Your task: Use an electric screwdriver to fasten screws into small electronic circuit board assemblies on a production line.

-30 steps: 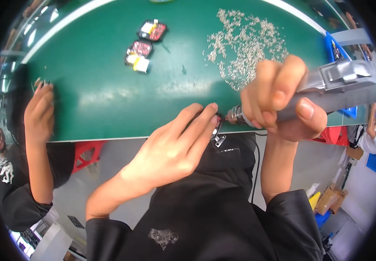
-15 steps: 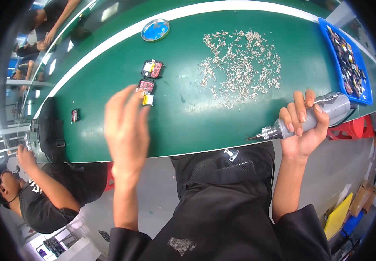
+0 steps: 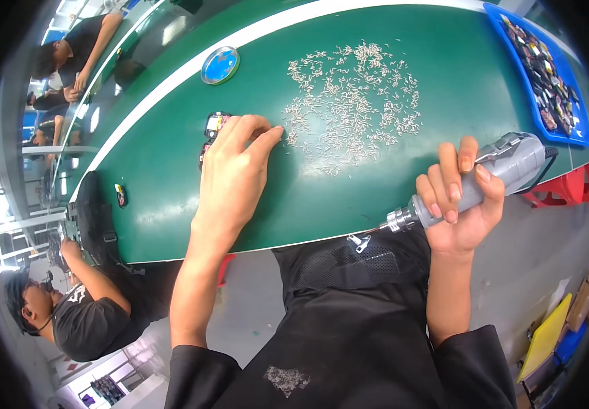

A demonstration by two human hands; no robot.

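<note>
My right hand [image 3: 459, 215] is wrapped round a grey electric screwdriver [image 3: 514, 162], held at the table's near edge with its bit pointing left. My left hand [image 3: 234, 174] is over the green table, thumb and forefinger pinched together at the left fringe of a scattered spread of small silver screws [image 3: 352, 102]. Whatever may be between those fingertips is too small to make out. Just beyond and beside the left hand lies a small black open casing [image 3: 217, 123] with a circuit board inside. A second casing [image 3: 204, 151] shows only partly behind the hand.
A round tin with blue inside [image 3: 220, 65] stands at the back. At the far right, a blue tray [image 3: 523, 85] holds many black casings. Another small casing [image 3: 121, 196] lies at the left. A co-worker [image 3: 86, 313] sits at my left; a red stool [image 3: 570, 187] is at the right.
My left hand has moved right, from the open casings to the edge of the screws, and its fingers have come together. The right hand still holds the screwdriver. The view has shifted slightly.
</note>
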